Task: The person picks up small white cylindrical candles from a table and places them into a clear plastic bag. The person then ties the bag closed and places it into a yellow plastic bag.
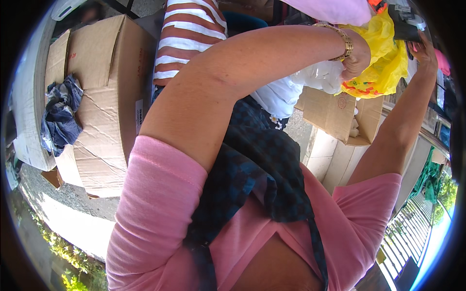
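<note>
My left hand [354,63], with a gold-coloured bracelet or watch at its wrist, is curled at the edge of a bunched clear plastic bag [320,76]. A yellow plastic bag [389,62] with red and green print lies directly behind and beside this hand. Farther right, my right hand [424,52] reaches up to a dark, flat-sided object [406,29], its fingertips at the lower edge; whether it grips the object cannot be told. White cloth [278,96] lies below the clear plastic, near my dark checked apron [255,163].
A large cardboard box [98,109] stands at left with a crumpled blue cloth [62,116] on it. Below the yellow bag is an open cardboard box [331,116] with small pale items inside. Brown-and-white striped fabric [189,40] is at top centre, pink fabric [331,11] beyond my left forearm.
</note>
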`<state>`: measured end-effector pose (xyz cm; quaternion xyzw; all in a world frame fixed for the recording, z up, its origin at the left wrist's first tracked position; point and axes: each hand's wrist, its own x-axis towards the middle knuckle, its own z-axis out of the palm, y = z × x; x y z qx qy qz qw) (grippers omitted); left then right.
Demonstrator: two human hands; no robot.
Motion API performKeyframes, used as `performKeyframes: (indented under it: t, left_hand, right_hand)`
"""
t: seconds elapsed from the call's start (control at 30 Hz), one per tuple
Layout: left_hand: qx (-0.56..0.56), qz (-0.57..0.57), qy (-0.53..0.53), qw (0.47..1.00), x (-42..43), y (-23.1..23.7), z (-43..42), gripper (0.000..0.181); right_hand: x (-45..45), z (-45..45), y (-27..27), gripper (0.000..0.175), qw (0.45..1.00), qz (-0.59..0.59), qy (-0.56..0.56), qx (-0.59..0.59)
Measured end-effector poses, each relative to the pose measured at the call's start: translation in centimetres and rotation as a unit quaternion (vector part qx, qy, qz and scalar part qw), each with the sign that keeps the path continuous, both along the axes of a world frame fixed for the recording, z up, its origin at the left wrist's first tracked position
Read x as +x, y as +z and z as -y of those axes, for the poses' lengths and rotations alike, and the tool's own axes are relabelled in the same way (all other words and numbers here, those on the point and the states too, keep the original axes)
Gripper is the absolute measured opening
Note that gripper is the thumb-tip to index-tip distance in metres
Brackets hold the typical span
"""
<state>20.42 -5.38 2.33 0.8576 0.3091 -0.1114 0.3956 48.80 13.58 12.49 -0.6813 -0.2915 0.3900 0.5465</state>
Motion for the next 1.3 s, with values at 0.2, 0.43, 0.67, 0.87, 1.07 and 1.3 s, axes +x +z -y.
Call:
performKeyframes:
  t: [0.2, 0.43, 0.67, 0.87, 1.07, 1.3]
  left_hand:
    - [0.059, 0.014, -0.084, 0.995, -0.2, 0.6, -0.4, 0.048]
    - [0.006, 0.037, -0.061, 0.997, -1.2, -0.5, -0.1, 0.033]
    - [-0.007, 0.100, -0.091, 0.991, -1.7, -1.8, -0.8, 0.026]
    - [-0.017, 0.117, -0.080, 0.990, -2.5, -1.8, -0.6, 0.023]
    - [-0.053, 0.163, -0.046, 0.984, -6.1, -1.0, -0.4, 0.021]
    - [-0.091, 0.202, -0.032, 0.975, -7.3, -1.4, -0.6, 0.019]
  right_hand:
    - [7.0, -4.7, -1.1, 0.027, 0.998, 0.008, 0.057, 0.011]
    - [-2.4, 3.3, 1.6, 0.048, 0.993, 0.114, 0.027, 0.032]
    - [2.7, -1.7, -3.2, 0.016, 0.989, 0.130, 0.058, 0.045]
    - [0.4, 0.2, 0.2, 0.010, 0.990, 0.082, 0.046, 0.106]
    - [-9.0, 13.0, 1.1, 0.015, 0.964, 0.169, 0.033, 0.201]
    - [-10.7, 16.3, -3.4, 0.030, 0.969, 0.103, 0.026, 0.222]
